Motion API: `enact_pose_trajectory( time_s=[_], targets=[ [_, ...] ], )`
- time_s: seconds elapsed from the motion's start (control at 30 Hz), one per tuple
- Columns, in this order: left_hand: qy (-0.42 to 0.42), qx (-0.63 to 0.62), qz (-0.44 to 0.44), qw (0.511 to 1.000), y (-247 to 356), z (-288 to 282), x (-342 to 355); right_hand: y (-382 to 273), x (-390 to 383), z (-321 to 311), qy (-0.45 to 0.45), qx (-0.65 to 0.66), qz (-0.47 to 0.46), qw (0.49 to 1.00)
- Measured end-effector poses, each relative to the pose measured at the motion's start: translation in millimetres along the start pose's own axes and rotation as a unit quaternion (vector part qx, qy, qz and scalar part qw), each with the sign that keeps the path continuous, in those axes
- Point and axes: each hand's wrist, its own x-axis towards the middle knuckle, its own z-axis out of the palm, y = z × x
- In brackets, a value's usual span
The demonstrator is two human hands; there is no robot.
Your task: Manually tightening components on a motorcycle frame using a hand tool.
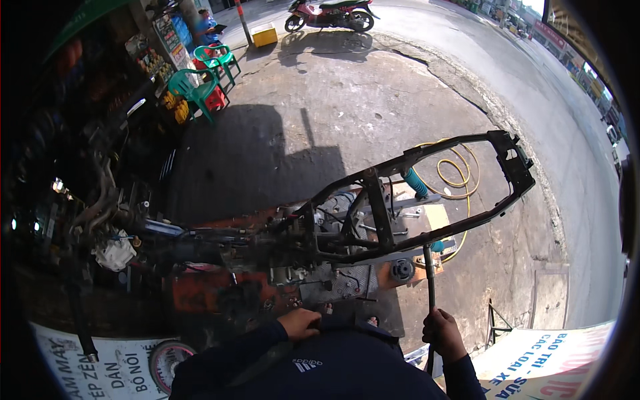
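Note:
My right hand (443, 333) is closed around a dark metal bar (431, 283). The bar runs up to the underside of a bare black motorcycle frame (378, 212), ending near a teal spring fitting (437, 246). Close to my waist, my left hand (300, 325) is curled with nothing visible in it, apart from the frame. A teal coil shock absorber (415, 182) slants on the frame's far side. Further left, the front of the motorcycle is stripped down, with a whitish metal part (115, 253) hanging there in shade.
An orange-red work platform (200, 293) with loose parts and a round black part (403, 269) lies beneath. A yellow hose (477, 177) coils beyond the frame. Green chairs (193, 90), a yellow crate (265, 35) and a parked motorbike (330, 16) stand farther off; signboards (533, 363) lie nearby.

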Motion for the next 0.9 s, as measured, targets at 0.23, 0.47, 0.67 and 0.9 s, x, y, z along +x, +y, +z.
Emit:
enact_pose_trajectory(
  time_s=[0.23, 0.47, 0.67, 0.9],
  targets=[
    [-0.046, 0.055, -0.032, 0.997, 11, -5, 7, 16, 15, -16, -0.006, -0.048, -0.076, 0.996],
    [-0.115, -0.124, -0.043, 0.985, -16, -5, 9, 17, 11, -3, 0.051, -0.083, -0.060, 0.993],
    [-0.137, -0.179, -0.049, 0.973, -25, -4, 16, 16, 16, -18, 0.004, -0.031, -0.064, 0.997],
    [0.006, -0.372, -0.148, 0.916, -5, -5, 104, 14, 14, -4, 0.076, -0.171, -0.132, 0.973]
  ],
)
